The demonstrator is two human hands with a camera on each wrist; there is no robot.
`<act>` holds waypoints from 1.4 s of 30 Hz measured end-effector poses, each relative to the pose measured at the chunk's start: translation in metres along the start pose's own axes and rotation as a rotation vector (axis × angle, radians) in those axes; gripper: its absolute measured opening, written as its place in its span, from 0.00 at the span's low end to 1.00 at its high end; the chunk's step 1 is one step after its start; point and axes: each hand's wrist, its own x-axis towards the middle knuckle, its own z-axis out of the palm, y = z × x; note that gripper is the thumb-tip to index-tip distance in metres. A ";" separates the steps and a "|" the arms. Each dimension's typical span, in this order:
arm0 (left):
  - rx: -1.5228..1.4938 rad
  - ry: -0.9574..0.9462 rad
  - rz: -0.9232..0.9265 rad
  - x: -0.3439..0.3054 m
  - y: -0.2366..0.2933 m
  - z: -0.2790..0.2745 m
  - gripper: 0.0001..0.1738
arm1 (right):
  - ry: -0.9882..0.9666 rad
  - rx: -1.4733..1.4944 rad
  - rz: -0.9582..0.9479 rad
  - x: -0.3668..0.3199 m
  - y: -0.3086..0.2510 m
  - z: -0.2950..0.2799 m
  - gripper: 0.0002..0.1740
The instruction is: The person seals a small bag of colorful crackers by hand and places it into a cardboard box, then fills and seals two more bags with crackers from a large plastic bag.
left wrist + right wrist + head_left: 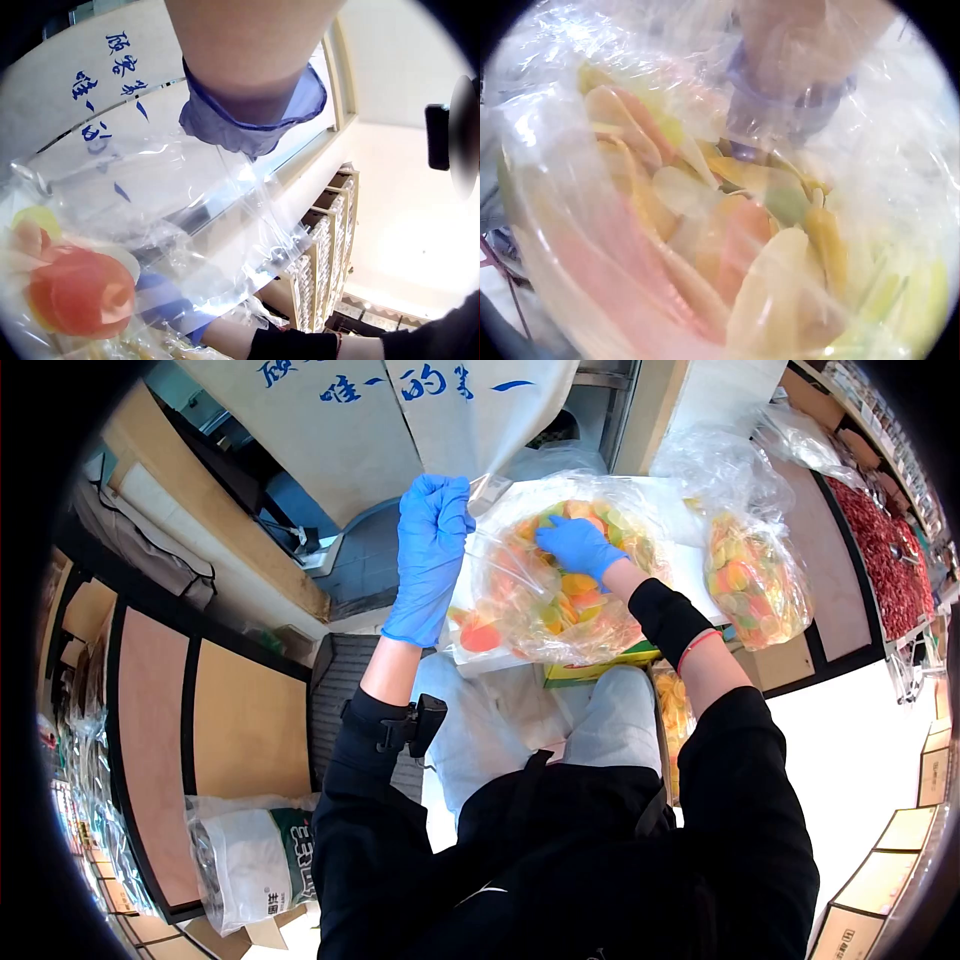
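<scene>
My left hand [432, 555], in a blue glove, is raised with curled fingers gripping clear plastic film [487, 490] at the left of the table. That film stretches down toward a large clear bag [500, 625] full of thin orange, yellow and green chips [580, 600]. Down among the chips is my right hand [580, 547], also blue-gloved; its fingertips are hidden, and I cannot tell whether they pinch any. In the left wrist view, red-orange chips [86, 292] show close up through plastic. In the right wrist view, pale, pink and yellow chips [746, 255] surround the gloved fingers.
A second clear bag of chips [752, 580] sits right of the white table top [690, 575]. Below the table are a green-yellow box [600, 665] and a carton of yellow pieces [675, 710]. Wooden cabinets [245, 710] stand left, with a packed white bag [250, 860] beside them.
</scene>
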 end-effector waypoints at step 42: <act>0.879 -0.611 0.693 0.043 -0.027 0.094 0.20 | 0.210 1.225 0.505 -0.110 0.040 -0.073 0.09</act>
